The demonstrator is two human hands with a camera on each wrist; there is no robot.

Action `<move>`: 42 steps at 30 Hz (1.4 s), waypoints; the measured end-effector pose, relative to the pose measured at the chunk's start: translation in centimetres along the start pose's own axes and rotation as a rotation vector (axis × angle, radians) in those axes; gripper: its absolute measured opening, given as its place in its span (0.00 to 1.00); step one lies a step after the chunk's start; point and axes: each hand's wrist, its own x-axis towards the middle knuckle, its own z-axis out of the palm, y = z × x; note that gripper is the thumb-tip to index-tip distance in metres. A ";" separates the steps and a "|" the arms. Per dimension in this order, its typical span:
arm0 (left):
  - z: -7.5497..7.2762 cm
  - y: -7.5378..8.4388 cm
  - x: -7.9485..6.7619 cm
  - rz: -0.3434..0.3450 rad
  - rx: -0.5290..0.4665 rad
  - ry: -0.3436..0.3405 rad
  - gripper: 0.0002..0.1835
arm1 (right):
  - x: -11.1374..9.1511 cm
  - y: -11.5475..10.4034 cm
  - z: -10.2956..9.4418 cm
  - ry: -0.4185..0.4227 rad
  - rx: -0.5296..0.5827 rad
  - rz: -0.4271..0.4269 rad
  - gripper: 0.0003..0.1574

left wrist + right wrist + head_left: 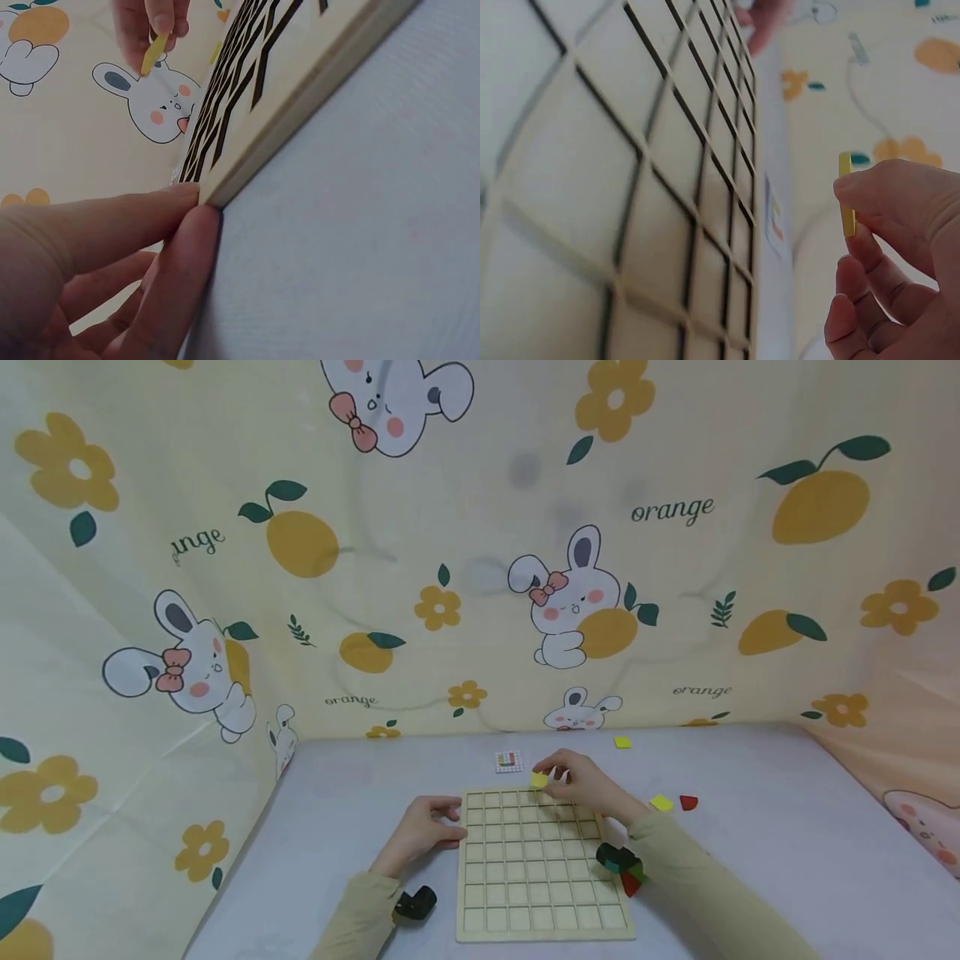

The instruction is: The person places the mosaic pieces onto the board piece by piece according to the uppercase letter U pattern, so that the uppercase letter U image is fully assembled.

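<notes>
A pale wooden grid board [546, 935] with rows of square cells lies on the table. At its left edge is my left hand [420, 831], holding the rim between thumb and finger, as the left wrist view shows up close. My right hand [581, 778] pinches a small yellow square tile [539, 780] over the far edge of the board. Seen edge-on in the right wrist view, the yellow tile [847, 193] is thin and upright, held between thumb and fingertip. The other fingers of that hand are loosely bent beneath.
Just beyond the board lies a small pattern card [508, 762]. To the right are a yellow tile [662, 803], a red piece [688, 802] and, farther back, another yellow tile [622, 742]. Part of a red piece [631, 883] shows below my right wrist. A printed curtain [480, 635] stands behind.
</notes>
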 end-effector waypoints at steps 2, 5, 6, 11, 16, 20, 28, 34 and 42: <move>0.0 0.1 0.0 0.000 0.001 -0.001 0.32 | 0.4 -0.3 0.9 -0.018 0.009 -0.030 0.17; -0.1 0.2 -0.1 -0.003 -0.002 -0.001 0.32 | 0.9 -1.0 2.2 -0.056 0.008 -0.055 0.16; -0.1 0.2 -0.1 -0.006 -0.002 0.001 0.32 | 1.1 -1.2 2.6 -0.069 0.002 -0.059 0.16; -0.1 0.2 -0.2 -0.013 0.012 0.006 0.32 | 1.9 -2.5 4.2 -0.129 -0.007 -0.050 0.15; 0.0 0.2 -0.2 -0.014 0.014 0.000 0.31 | 2.3 -3.1 5.2 -0.145 -0.010 -0.033 0.16; -0.1 0.3 -0.1 -0.017 0.006 -0.004 0.31 | 2.5 -2.7 6.0 -0.152 -0.041 -0.029 0.16; -0.1 0.2 -0.1 -0.010 0.001 -0.007 0.31 | 2.7 -2.1 6.9 -0.156 -0.082 -0.047 0.14; -0.1 0.1 -0.1 -0.007 0.007 -0.002 0.31 | 2.8 -2.5 6.9 -0.168 -0.061 -0.010 0.14; -0.1 -0.1 0.1 0.004 0.011 -0.002 0.31 | 2.8 -2.4 7.2 -0.153 -0.031 0.032 0.15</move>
